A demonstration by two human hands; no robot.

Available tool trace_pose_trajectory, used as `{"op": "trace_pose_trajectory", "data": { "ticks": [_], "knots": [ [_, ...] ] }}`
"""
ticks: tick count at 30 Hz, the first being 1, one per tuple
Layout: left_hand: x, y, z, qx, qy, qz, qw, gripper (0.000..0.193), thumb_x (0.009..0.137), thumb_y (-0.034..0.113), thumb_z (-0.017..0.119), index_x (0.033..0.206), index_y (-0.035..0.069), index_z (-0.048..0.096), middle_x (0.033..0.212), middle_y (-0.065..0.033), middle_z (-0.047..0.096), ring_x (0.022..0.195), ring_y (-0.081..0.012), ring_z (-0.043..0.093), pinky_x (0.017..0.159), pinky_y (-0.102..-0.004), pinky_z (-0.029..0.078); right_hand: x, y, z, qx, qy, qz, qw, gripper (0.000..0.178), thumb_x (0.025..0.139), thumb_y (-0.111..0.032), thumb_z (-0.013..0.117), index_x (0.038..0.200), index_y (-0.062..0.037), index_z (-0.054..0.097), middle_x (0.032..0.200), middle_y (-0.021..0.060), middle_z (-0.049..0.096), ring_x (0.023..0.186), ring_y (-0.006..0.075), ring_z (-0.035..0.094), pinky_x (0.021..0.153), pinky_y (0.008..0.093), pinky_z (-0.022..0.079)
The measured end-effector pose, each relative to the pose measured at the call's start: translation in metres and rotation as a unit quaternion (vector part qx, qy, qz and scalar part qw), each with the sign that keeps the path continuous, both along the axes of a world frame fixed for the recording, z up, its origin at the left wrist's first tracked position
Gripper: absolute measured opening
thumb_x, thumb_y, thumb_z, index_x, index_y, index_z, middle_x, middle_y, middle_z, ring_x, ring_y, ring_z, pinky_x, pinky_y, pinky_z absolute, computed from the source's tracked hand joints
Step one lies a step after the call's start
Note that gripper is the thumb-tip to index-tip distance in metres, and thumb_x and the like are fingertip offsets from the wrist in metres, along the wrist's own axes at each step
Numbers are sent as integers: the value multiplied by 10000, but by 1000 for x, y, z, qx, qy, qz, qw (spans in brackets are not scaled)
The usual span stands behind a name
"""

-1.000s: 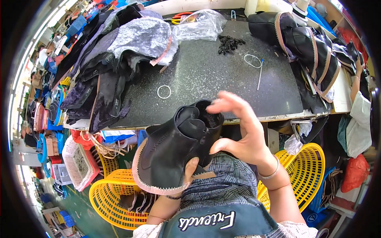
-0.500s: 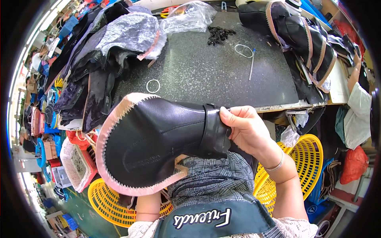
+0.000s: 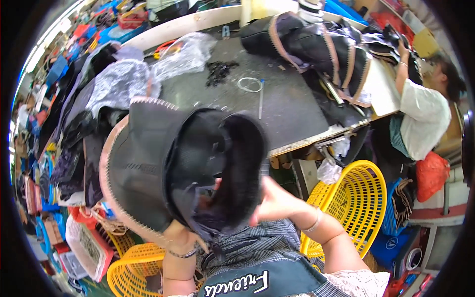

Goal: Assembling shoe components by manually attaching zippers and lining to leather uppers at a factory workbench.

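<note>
2 yellow baskets (image 3: 368, 208) below bench (image 3: 287, 106), dark pieces (image 3: 154, 283) in left one | boot (image 3: 141, 163) raised at bench edge, mouth (image 3: 245, 161) toward camera, hiding near-left bench | gripped low by left hand (image 3: 180, 237), at mouth by right hand (image 3: 272, 199), fingers partly hidden | beyond: plastic bag (image 3: 185, 57), white loop (image 3: 249, 91), boot stack (image 3: 309, 47)

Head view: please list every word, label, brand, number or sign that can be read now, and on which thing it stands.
Dark green apron: large white lettering, upside down in this view, clear enough to read; its wording is not copied here.
Blue item at lower right: small pale round mark, too small to read.
Black boot upper: faint marks on its side, too blurred to tell whether they are writing.
</note>
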State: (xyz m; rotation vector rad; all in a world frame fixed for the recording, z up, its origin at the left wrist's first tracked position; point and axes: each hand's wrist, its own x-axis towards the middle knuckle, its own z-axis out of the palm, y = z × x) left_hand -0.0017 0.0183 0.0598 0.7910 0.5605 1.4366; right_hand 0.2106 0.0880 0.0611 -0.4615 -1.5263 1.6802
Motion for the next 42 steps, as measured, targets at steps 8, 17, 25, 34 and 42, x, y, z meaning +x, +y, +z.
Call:
{"op": "trace_pose_trajectory", "data": {
  "ticks": [8, 17, 25, 34, 42],
  "knots": [
    [106, 128, 50, -78, 128, -179, 972, 519, 820, 83, 753, 1273, 2, 515, 1179, -75, 595, 1081, -141, 570, 967, -307, 478, 101, 32, 104, 239, 108, -707, 657, 450, 886, -259, 657, 1205, 43, 559, 1199, 174, 624, 995, 331, 635, 905, 483, 486],
    [169, 363, 41, -90, 429, 164, 884, 1316, 664, 368, 851, 1496, 81, -128, 1461, -374, 234, 1358, -415, 336, 1107, -411, 336, 309, 243, 27, 46, -230, -610, 757, 525, 749, -351, 808, 1016, 74, 656, 934, 117, 695, 814, 232, 651, 788, 345, 506],
    [168, 356, 16, 186, 248, 339, 888, 912, 687, -118, 510, 1517, 47, 169, 1401, -208, 441, 1260, -259, 468, 1050, -305, 377, 213, 222, 68, 384, -516, -644, 414, 521, 680, -411, 814, 702, 79, 640, 550, 142, 589, 485, 172, 498, 505, 427, 414],
    [7, 81, 45, 204, 299, 525, 770, 1072, 587, -168, 459, 1539, 70, 27, 1594, -123, 75, 1457, -234, 144, 1163, -328, 162, 98, -30, -83, 498, -481, -168, 702, 494, 682, -360, 771, 949, 45, 672, 863, 179, 655, 717, 197, 578, 688, 327, 490],
    [-132, -268, -11, -81, 328, 660, 672, 749, 982, 560, 347, 1534, 105, 126, 1558, -110, 226, 1416, -239, 264, 1139, -388, 282, -112, -131, -104, 556, -289, 300, 719, 452, 703, -282, 733, 1008, 42, 649, 970, 183, 643, 835, 237, 596, 777, 321, 492]
  ]
}}
